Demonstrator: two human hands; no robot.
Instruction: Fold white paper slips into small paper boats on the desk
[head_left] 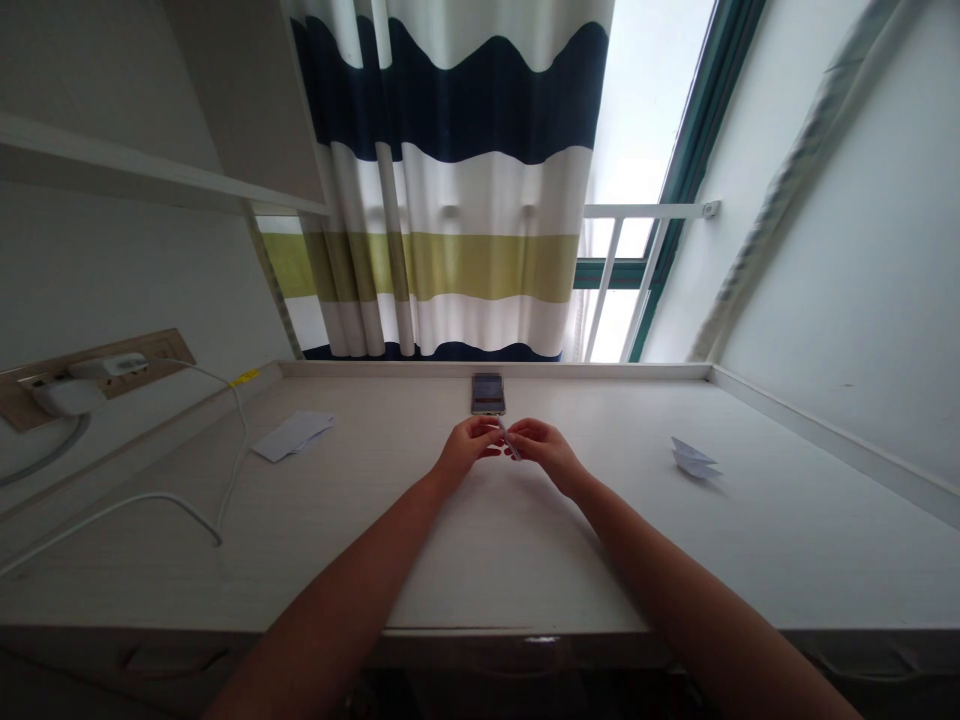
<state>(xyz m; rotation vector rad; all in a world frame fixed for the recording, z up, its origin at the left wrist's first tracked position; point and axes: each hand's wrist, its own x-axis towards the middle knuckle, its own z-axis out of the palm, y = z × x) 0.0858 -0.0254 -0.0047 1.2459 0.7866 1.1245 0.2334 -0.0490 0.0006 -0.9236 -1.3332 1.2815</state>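
My left hand (466, 447) and my right hand (544, 448) meet over the middle of the white desk (480, 540), fingers pinched together on a small folded piece of white paper (510, 441) held between them. The paper is mostly hidden by my fingertips. A smartphone (488, 393) lies flat just beyond my hands, near the desk's back edge.
Loose white paper sheets (292, 434) lie at the left. A folded white paper shape (694, 460) sits at the right. A white cable (187, 500) runs from a charger (71, 385) in the left wall socket. A striped curtain (457, 180) and window hang behind.
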